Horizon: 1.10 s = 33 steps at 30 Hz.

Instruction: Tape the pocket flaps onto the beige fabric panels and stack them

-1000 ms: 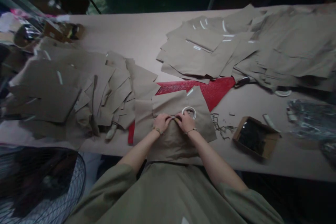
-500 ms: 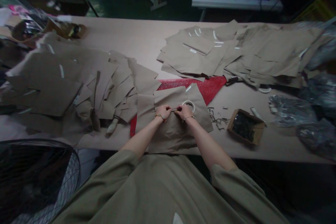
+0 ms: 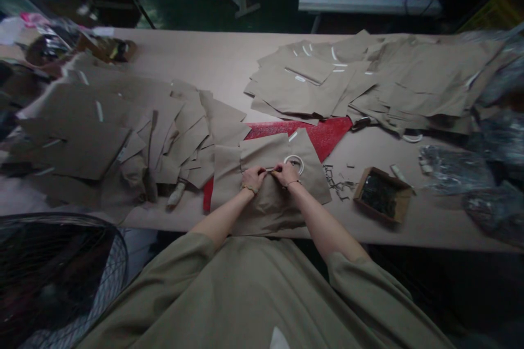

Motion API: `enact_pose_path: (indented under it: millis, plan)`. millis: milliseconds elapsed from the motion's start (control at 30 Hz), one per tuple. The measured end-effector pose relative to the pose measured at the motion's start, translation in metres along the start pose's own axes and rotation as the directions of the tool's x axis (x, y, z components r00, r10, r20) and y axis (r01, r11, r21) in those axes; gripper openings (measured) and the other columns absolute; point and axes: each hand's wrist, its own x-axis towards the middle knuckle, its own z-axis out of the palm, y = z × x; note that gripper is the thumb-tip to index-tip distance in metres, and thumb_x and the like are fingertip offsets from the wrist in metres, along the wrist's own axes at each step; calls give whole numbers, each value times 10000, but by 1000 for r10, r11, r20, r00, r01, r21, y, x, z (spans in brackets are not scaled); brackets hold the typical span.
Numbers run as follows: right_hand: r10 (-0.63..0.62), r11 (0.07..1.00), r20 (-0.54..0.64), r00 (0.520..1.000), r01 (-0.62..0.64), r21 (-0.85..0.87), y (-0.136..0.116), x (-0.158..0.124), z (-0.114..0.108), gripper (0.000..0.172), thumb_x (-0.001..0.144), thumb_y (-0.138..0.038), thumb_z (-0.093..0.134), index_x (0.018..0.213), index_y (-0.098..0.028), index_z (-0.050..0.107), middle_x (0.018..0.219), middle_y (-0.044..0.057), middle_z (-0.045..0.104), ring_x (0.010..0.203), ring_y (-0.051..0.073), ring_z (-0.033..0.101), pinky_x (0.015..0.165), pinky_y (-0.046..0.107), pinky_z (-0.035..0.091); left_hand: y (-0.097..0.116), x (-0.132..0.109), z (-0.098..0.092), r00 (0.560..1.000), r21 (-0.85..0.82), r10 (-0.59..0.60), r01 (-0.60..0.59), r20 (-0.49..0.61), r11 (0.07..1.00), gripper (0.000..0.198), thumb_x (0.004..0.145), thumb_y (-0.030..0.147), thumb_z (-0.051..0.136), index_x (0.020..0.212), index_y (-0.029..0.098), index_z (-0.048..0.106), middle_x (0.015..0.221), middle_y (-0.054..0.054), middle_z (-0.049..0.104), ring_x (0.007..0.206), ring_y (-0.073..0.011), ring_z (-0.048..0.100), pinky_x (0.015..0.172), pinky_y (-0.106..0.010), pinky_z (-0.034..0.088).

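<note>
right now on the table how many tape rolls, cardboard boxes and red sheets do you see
tape rolls: 2, a roll beside the right hand and a roll partly under the paper pile
cardboard box: 1
red sheet: 1
total: 4

The person wore a loose olive-green top (image 3: 241,300) with wide sleeves (image 3: 360,300) ending above bare forearms (image 3: 323,223), and a small white mark (image 3: 279,339) showed low on its front. A thin bracelet (image 3: 248,190) circled the left wrist (image 3: 244,188), and another bracelet (image 3: 292,185) circled the right wrist (image 3: 295,184).
</note>
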Motion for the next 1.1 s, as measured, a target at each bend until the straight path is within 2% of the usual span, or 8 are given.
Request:
enact_pose_path:
  millis: [167,400,500,633,800,967,1033,1100]
  plan:
    - [-23,1000,14,1000,23,-7,0,-2,-1,281,885,-454,691,1043,-244,791,1175,104,652,1000,219,642,864,293,487,3,7,0,993,-51,-114,115,13,992,116,873,265,705,943,242,795,997,-17,796,948,-181,704,886,-290,530]
    - [-5,1000,7,1000,5,13,0,0,-1,298,854,-463,717,1051,-251,790,1215,105,659,1005,223,653,866,300,502,8,6,-4,996,-1,-93,93,-5,996,95,849,259,724,910,237,794,1013,-28,782,957,-196,687,870,-302,523]
    - [36,999,16,999,-37,40,-5,4,-1,266,832,-417,727,1019,-243,801,1139,93,706,982,216,666,857,288,505,7,7,-6,994,-8,-107,107,24,994,101,858,277,710,911,240,787,985,-20,779,920,-187,681,833,-293,521]
    - [66,996,57,996,-69,57,-10,10,-3,207,803,-301,726,979,-228,808,972,64,744,895,193,676,812,255,501,2,4,-8,997,121,49,-56,63,991,109,877,260,677,899,244,782,1029,-36,762,1003,-206,652,855,-298,507]
    - [-31,999,0,1000,31,-19,-1,-1,1,250,872,-422,699,1028,-254,798,1155,90,681,967,204,650,832,273,485,-6,-6,-11,962,255,235,-264,139,930,201,965,245,574,994,281,770,1181,-41,723,1125,-199,604,881,-279,488]
    - [-196,970,-53,979,186,-156,9,-21,5,323,973,-472,569,1141,-270,758,1214,111,617,1041,224,602,845,292,452,-15,-5,-11,904,207,379,-416,197,885,253,967,178,560,1057,284,771,1224,-75,712,1130,-204,617,925,-292,493]
    - [-242,953,-60,968,226,-201,10,-27,6,366,1002,-481,510,1168,-254,743,1232,122,605,1069,234,582,864,301,440,-18,-2,-12,893,201,397,-438,213,876,250,963,177,571,1069,283,771,1210,-76,715,1128,-203,625,941,-289,494]
    - [-241,951,-62,969,223,-215,9,-29,7,395,1017,-487,477,1184,-241,737,1235,133,603,1087,241,570,886,309,432,-18,0,-12,920,211,347,-381,182,900,240,978,210,563,1092,272,764,1172,-75,726,1111,-204,635,940,-291,497]
